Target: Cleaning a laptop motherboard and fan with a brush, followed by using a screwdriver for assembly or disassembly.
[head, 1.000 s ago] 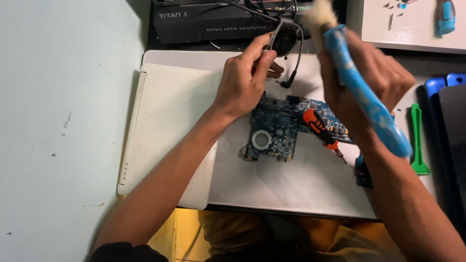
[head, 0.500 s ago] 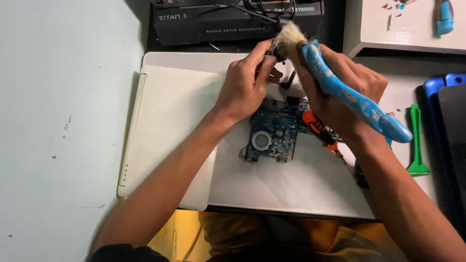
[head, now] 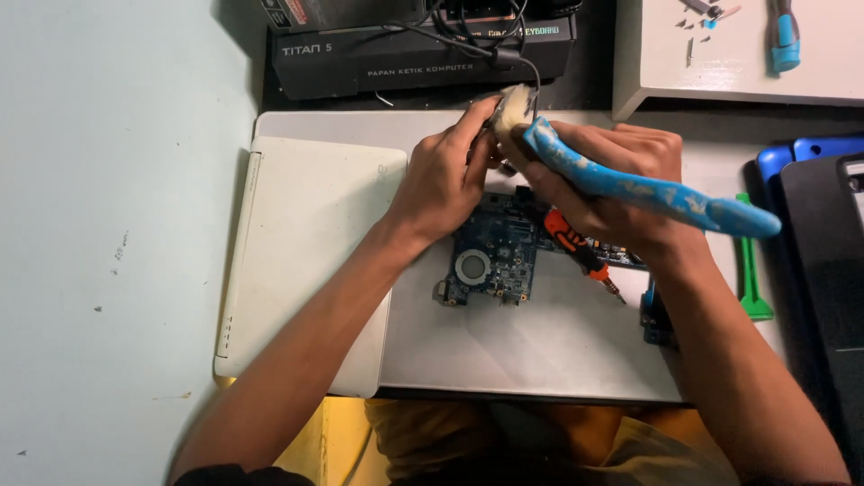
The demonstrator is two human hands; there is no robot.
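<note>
Hands (head: 450, 175) meet above circuit board (head: 493, 256), right hand (head: 603, 184) gripping brush (head: 630, 187).

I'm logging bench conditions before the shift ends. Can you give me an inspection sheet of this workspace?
Surface: white laptop shell on a pale table.
Job's things: blue circuit board; blue-handled brush, bristles at a small part by the left fingers.
Clutter: orange screwdriver, green pry tool, black box, white tray.
Grippers: left hand pinches the small part; right hand grips the brush.
Cables: black cable over the box.
Surroundings: dark casing at right.
</note>
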